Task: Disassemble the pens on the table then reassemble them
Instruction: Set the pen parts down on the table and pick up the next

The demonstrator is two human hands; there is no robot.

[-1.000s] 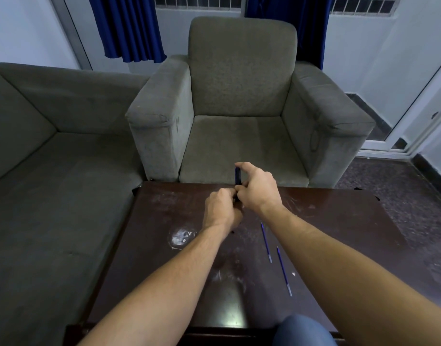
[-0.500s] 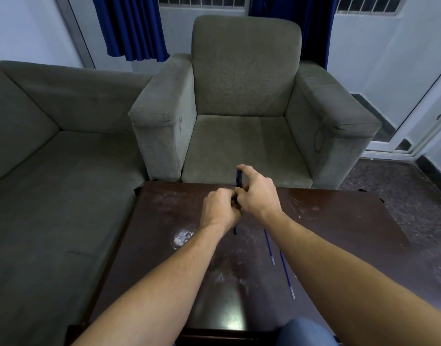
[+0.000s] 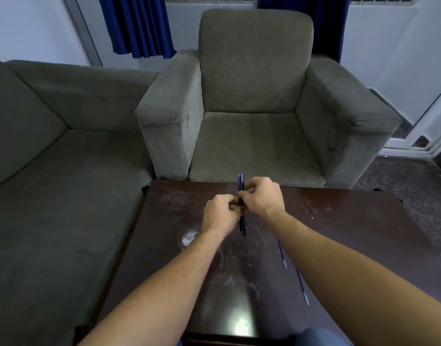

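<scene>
Both hands work above the table's (image 3: 339, 221) far edge: left hand (image 3: 220, 211) and right hand (image 3: 261, 196) each pinch the upright dark blue pen barrels (image 3: 240, 182). Two loose refills (image 3: 281, 253) lie on its right half.

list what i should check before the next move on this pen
1. Grip: left hand and right hand both hold the dark pen: ok.
2. Pen position: roughly upright, held above the table at its far edge: ok.
3. Joint between the pen's parts: hidden by the fingers, so whether it has come apart: cannot tell.
4. One piece or two held together: two dark ends seem to show below the hands: cannot tell.
5. Loose refills: far refill and near refill lie on the table beside the right forearm, in view: ok.
6. Small parts such as tips or caps: none visible: cannot tell.
</scene>
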